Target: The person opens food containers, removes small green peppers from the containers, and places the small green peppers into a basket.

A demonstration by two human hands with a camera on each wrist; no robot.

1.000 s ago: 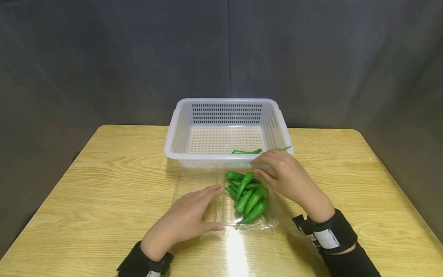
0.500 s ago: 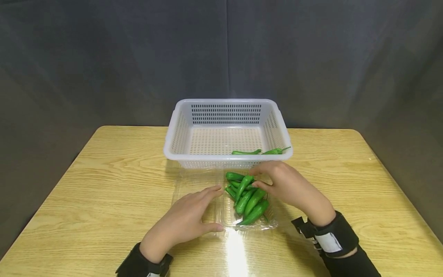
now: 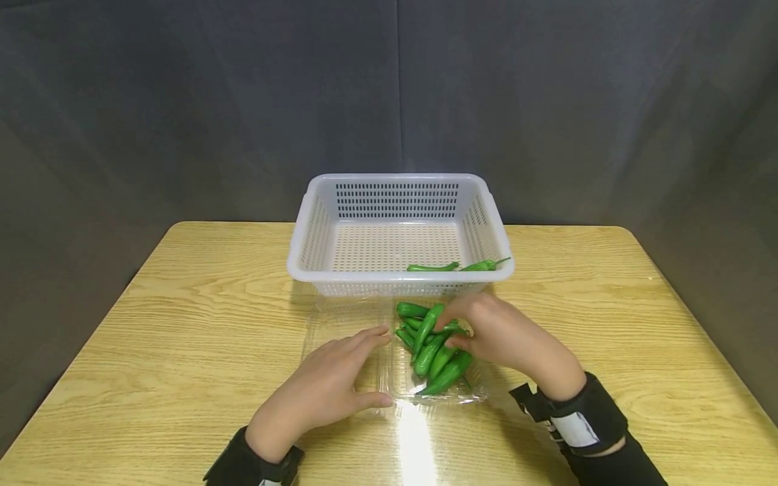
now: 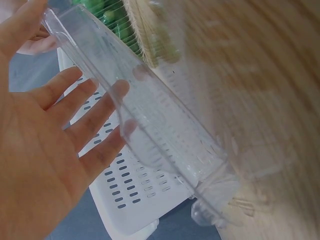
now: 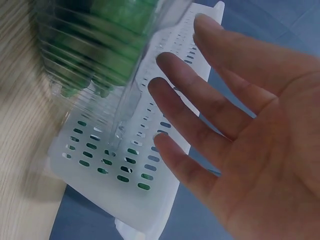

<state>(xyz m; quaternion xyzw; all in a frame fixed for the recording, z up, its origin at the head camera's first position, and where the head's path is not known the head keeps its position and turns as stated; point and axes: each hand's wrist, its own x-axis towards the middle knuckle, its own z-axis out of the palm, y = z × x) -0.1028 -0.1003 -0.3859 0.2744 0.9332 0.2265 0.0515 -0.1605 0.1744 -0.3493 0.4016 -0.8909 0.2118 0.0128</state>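
two hands work at a clear plastic clamshell tray [image 3: 468, 395] on the wooden table [image 3: 152, 324]. the left hand [image 3: 322, 388] lies flat with fingers straight and spread on the tray's open lid, holding nothing, its fingertips just short of the green peppers [image 3: 434, 347]. the right hand [image 3: 501, 334] reaches over the pile, its fingertips touching the top peppers; whether they pinch one cannot be told, and the right wrist view shows the fingers spread wide. beyond both sets of fingertips stands a white perforated basket [image 3: 316, 229], touching the tray's far edge, with two peppers [image 3: 458, 266] lying at its near right.
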